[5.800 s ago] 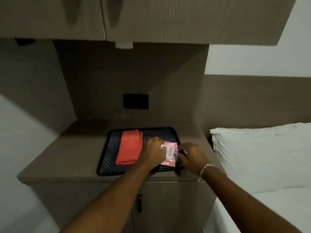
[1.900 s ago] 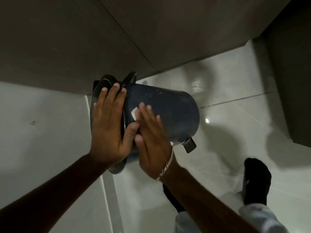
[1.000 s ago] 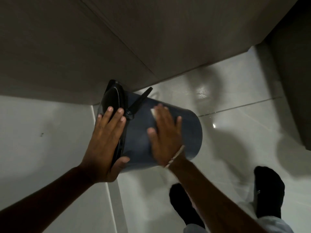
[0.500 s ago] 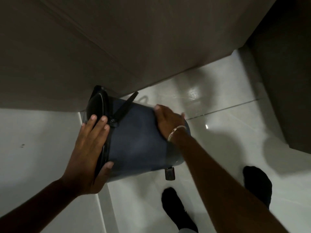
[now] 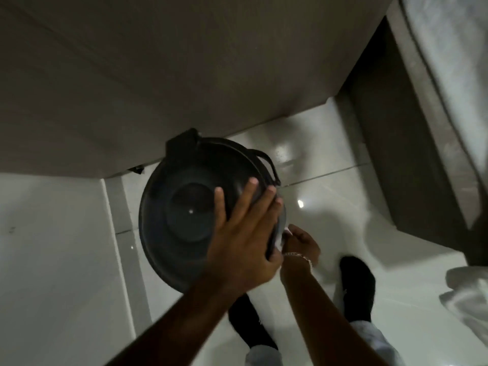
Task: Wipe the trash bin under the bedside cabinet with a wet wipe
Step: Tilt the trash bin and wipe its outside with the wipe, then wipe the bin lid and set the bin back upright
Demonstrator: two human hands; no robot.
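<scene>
A dark round trash bin (image 5: 184, 215) stands upright on the white floor, and I look down on its closed lid. My left hand (image 5: 243, 233) lies flat on the right part of the lid, fingers spread, thumb over the rim. My right hand (image 5: 301, 243) is low at the bin's right side, curled around a small white wet wipe (image 5: 284, 235) pressed to the bin's wall. Only a sliver of the wipe shows. A thin black handle (image 5: 266, 162) arches over the bin's far right rim.
The brown bedside cabinet (image 5: 158, 75) overhangs the bin from behind. A dark bed base (image 5: 412, 154) with white bedding (image 5: 454, 75) runs along the right. My feet in black socks (image 5: 356, 286) stand on the glossy tiles just below the bin. A white wall (image 5: 52, 260) is at left.
The bin went from tipped on its side to upright, lid facing me. My left hand stayed on the lid. My right hand moved from the far body down to the near right side.
</scene>
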